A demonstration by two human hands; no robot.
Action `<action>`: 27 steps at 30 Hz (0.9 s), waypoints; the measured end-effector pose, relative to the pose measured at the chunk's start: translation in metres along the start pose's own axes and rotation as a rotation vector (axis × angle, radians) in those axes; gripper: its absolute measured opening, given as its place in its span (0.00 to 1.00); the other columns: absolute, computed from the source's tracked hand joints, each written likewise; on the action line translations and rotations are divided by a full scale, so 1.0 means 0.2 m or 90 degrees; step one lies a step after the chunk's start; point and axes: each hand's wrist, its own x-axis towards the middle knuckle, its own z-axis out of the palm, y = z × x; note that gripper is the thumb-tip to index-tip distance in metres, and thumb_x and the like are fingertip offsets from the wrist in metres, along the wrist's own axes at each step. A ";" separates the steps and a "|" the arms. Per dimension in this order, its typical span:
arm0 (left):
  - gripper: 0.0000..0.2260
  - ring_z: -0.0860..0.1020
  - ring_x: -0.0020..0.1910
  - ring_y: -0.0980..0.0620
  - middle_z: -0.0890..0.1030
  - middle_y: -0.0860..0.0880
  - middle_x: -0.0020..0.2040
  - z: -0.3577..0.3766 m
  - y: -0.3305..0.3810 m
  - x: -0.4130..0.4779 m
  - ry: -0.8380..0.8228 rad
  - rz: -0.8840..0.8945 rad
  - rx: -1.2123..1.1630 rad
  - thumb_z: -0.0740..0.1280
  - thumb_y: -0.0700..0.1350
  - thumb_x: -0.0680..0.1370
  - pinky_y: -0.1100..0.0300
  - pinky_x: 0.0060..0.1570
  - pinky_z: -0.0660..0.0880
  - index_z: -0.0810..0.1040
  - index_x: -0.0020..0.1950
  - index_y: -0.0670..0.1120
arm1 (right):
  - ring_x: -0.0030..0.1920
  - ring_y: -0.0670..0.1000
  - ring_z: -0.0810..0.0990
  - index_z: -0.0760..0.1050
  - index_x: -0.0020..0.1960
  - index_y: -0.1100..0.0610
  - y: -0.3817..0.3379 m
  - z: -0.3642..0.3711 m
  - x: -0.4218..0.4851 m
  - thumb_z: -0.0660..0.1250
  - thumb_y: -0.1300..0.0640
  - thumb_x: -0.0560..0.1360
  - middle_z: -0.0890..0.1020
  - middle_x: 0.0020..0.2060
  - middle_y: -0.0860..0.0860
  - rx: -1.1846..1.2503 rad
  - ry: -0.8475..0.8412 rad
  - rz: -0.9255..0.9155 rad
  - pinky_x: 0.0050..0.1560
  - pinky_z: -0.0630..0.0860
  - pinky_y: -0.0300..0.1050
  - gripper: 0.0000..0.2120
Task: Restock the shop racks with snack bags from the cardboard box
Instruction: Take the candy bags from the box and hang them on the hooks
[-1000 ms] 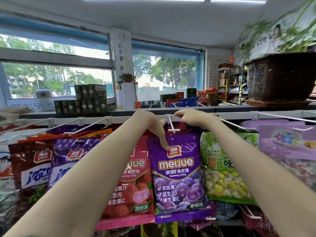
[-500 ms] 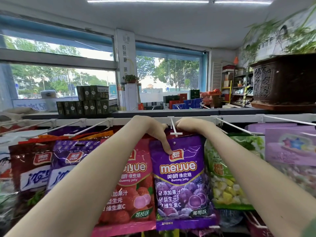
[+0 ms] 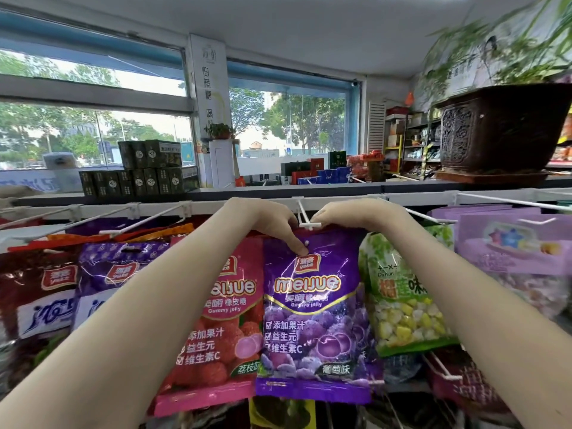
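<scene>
At the left edge of the frame a dark red bag [image 3: 46,289] hangs on the rack, and just beside it a purple bag with a white label [image 3: 114,274]. Above them, on the top of the shelf, dark green boxes [image 3: 145,171] stand in a stack before the window.

In the middle, the left hand [image 3: 266,221] is bent down at the wrist. Its fingers are curled and they pinch the top of the purple grape gummy bag [image 3: 312,311], with one fingertip [image 3: 299,248] pressed on the front, just above the red logo. This bag hangs flat and upright in front of the rack, partly over the pink gummy bag [image 3: 223,320] at its left. Its small hanging hole shows just below the front end of the white hook [image 3: 306,219], so the bag is held under the hook.

The right hand [image 3: 346,215] is just right of the hook, fingers curled, the tips touching the crossbar of the hook. If it grasps the hook or the bag's top edge, I cannot tell.

Further right hangs a green bag with yellow sweets [image 3: 399,298], then lilac bags [image 3: 513,252]. In the upper right a dark plant pot [image 3: 501,128] stands on the shelf top.
</scene>
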 end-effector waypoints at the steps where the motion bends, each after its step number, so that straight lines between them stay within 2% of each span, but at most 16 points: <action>1: 0.26 0.80 0.48 0.52 0.81 0.52 0.53 0.00 0.00 0.00 0.007 0.005 0.016 0.71 0.63 0.69 0.54 0.53 0.76 0.76 0.61 0.50 | 0.45 0.53 0.84 0.78 0.50 0.52 0.01 0.00 -0.02 0.68 0.47 0.74 0.84 0.47 0.53 -0.032 -0.013 -0.012 0.50 0.80 0.49 0.10; 3: 0.26 0.80 0.48 0.52 0.81 0.52 0.52 0.01 0.01 -0.01 0.027 0.012 0.037 0.70 0.63 0.69 0.54 0.53 0.76 0.77 0.61 0.50 | 0.49 0.50 0.83 0.73 0.57 0.50 0.02 0.01 -0.06 0.71 0.47 0.72 0.82 0.52 0.50 -0.102 -0.035 -0.028 0.51 0.79 0.45 0.17; 5: 0.27 0.78 0.50 0.51 0.80 0.51 0.54 0.02 0.02 -0.03 0.058 0.009 0.091 0.69 0.65 0.69 0.53 0.55 0.74 0.77 0.61 0.50 | 0.52 0.49 0.81 0.68 0.61 0.48 0.04 0.04 -0.07 0.74 0.49 0.70 0.79 0.56 0.48 -0.154 -0.023 -0.032 0.55 0.78 0.47 0.23; 6: 0.28 0.77 0.53 0.50 0.80 0.51 0.56 0.03 0.02 -0.03 0.081 0.001 0.136 0.67 0.67 0.69 0.51 0.60 0.70 0.76 0.61 0.50 | 0.53 0.49 0.80 0.67 0.61 0.47 0.05 0.06 -0.07 0.74 0.49 0.70 0.78 0.56 0.47 -0.181 0.001 -0.040 0.55 0.77 0.47 0.24; 8: 0.31 0.75 0.59 0.48 0.79 0.49 0.58 0.06 0.03 -0.06 0.145 -0.026 0.226 0.64 0.70 0.69 0.42 0.70 0.57 0.74 0.62 0.49 | 0.52 0.48 0.78 0.68 0.63 0.49 0.06 0.09 -0.06 0.73 0.49 0.70 0.77 0.55 0.46 -0.233 0.061 -0.061 0.55 0.76 0.46 0.24; 10: 0.34 0.75 0.61 0.46 0.79 0.47 0.59 0.13 0.06 -0.11 0.258 -0.073 0.315 0.62 0.71 0.69 0.36 0.71 0.46 0.71 0.63 0.46 | 0.55 0.50 0.77 0.68 0.67 0.49 0.07 0.10 -0.06 0.72 0.48 0.71 0.78 0.59 0.48 -0.276 0.109 -0.077 0.58 0.74 0.48 0.27; 12: 0.36 0.72 0.64 0.44 0.76 0.45 0.61 0.25 0.09 -0.17 0.409 -0.127 0.366 0.62 0.69 0.72 0.34 0.69 0.39 0.67 0.67 0.43 | 0.62 0.53 0.73 0.67 0.70 0.49 0.08 0.11 -0.07 0.71 0.46 0.72 0.76 0.63 0.49 -0.330 0.154 -0.083 0.65 0.67 0.51 0.28; 15: 0.35 0.62 0.72 0.42 0.67 0.41 0.70 0.49 0.14 -0.24 0.533 -0.181 0.317 0.56 0.63 0.77 0.33 0.67 0.35 0.58 0.73 0.38 | 0.67 0.54 0.68 0.66 0.71 0.49 0.08 0.15 -0.08 0.67 0.45 0.75 0.76 0.64 0.50 -0.416 0.221 -0.085 0.66 0.55 0.50 0.27; 16: 0.34 0.61 0.73 0.42 0.66 0.40 0.71 0.55 0.14 -0.25 0.545 -0.188 0.299 0.52 0.62 0.78 0.32 0.67 0.35 0.59 0.74 0.37 | 0.67 0.54 0.67 0.66 0.71 0.49 0.08 0.17 -0.09 0.66 0.45 0.75 0.76 0.64 0.51 -0.419 0.239 -0.083 0.66 0.53 0.49 0.26; 18: 0.33 0.65 0.71 0.42 0.70 0.39 0.70 0.63 0.11 -0.24 0.566 -0.184 0.267 0.45 0.60 0.79 0.32 0.69 0.41 0.65 0.72 0.37 | 0.68 0.53 0.66 0.68 0.69 0.49 0.09 0.20 -0.10 0.65 0.46 0.76 0.77 0.62 0.50 -0.408 0.273 -0.088 0.68 0.50 0.50 0.24; 21: 0.36 0.66 0.71 0.42 0.70 0.38 0.70 0.69 0.09 -0.24 0.593 -0.122 0.216 0.44 0.63 0.78 0.32 0.68 0.46 0.67 0.71 0.37 | 0.68 0.49 0.68 0.67 0.70 0.49 0.13 0.25 -0.12 0.64 0.46 0.76 0.76 0.63 0.49 -0.418 0.351 -0.106 0.70 0.44 0.52 0.23; 24: 0.46 0.54 0.76 0.42 0.58 0.38 0.76 0.73 0.17 -0.31 0.535 -0.082 0.167 0.38 0.73 0.72 0.33 0.69 0.38 0.56 0.76 0.40 | 0.71 0.48 0.63 0.61 0.74 0.50 0.21 0.35 -0.17 0.62 0.45 0.78 0.69 0.69 0.48 -0.393 0.461 -0.136 0.70 0.41 0.51 0.27; 27: 0.50 0.36 0.76 0.46 0.38 0.43 0.77 0.79 0.21 -0.32 0.435 -0.068 0.135 0.35 0.77 0.64 0.36 0.69 0.31 0.35 0.75 0.44 | 0.71 0.51 0.58 0.60 0.74 0.54 0.29 0.48 -0.22 0.62 0.48 0.77 0.65 0.72 0.53 -0.411 0.616 -0.198 0.69 0.46 0.53 0.29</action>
